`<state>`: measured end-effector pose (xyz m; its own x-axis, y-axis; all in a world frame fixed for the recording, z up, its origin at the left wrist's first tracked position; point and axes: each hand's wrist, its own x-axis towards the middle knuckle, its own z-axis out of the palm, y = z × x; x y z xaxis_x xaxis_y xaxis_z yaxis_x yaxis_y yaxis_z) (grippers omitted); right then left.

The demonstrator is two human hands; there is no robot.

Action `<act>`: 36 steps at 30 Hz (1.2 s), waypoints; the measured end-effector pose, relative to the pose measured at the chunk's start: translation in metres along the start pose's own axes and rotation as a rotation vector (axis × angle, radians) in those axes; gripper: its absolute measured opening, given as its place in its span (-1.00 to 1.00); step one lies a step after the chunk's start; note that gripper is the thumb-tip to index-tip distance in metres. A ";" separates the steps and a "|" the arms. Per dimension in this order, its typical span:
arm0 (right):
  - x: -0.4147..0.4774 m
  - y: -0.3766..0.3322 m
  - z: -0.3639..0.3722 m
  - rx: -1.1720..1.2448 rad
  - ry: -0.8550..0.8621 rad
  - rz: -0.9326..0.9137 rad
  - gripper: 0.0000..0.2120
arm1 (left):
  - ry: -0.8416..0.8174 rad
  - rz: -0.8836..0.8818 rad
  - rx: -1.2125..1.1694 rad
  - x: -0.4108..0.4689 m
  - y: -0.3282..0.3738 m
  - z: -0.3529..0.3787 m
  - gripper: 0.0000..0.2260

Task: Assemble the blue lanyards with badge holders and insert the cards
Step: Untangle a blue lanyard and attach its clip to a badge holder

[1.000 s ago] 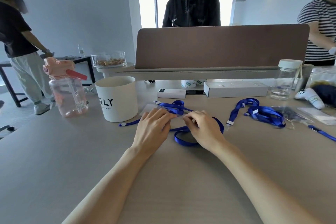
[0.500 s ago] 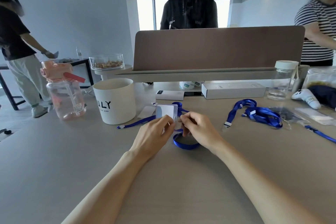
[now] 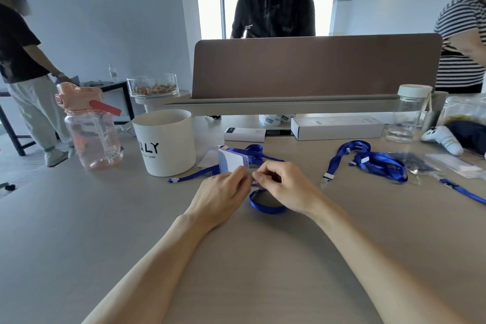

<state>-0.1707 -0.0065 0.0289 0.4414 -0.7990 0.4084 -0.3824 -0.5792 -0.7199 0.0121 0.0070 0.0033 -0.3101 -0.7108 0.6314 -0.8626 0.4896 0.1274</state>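
Single head view, wide-angle, facing forward-down over table (image 3: 79,218), close above forearms.

The lower edge of the pale blue-and-white badge holder (image 3: 232,161) is hidden behind the left hand (image 3: 219,196). The right hand (image 3: 285,187) covers the clip end of the blue fabric lanyard (image 3: 265,206) — what its fingertips pinch cannot be told. The small print on the white round cup (image 3: 165,142) is unreadable, and the striped-shirt person (image 3: 461,42) is cut by the right edge.
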 end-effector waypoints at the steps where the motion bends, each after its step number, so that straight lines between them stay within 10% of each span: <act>1: -0.001 -0.001 0.001 -0.010 -0.018 -0.006 -0.82 | -0.004 0.002 0.019 0.000 -0.001 0.001 -0.77; 8: -0.001 0.001 0.002 -0.054 -0.037 -0.034 -0.83 | -0.033 0.001 0.166 0.002 0.002 0.007 -0.80; 15: 0.001 0.006 0.002 -0.080 -0.003 -0.071 -0.71 | -0.189 -0.230 -0.191 0.002 0.012 0.000 -0.75; 20: 0.000 -0.001 0.004 0.009 -0.026 -0.056 -0.79 | 0.050 -0.461 -0.393 0.006 -0.006 0.001 -0.81; 26: 0.001 0.014 -0.001 -0.318 -0.015 -0.139 -0.95 | 0.124 -0.068 -0.139 0.005 -0.009 0.009 -0.41; 36: -0.002 0.015 -0.007 -0.522 0.284 -0.144 -0.90 | 0.342 0.104 0.088 0.006 -0.009 0.004 -0.91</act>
<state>-0.1827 -0.0148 0.0212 0.3118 -0.6770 0.6667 -0.7142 -0.6298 -0.3054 0.0163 -0.0036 0.0028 -0.2591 -0.4421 0.8587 -0.8692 0.4944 -0.0078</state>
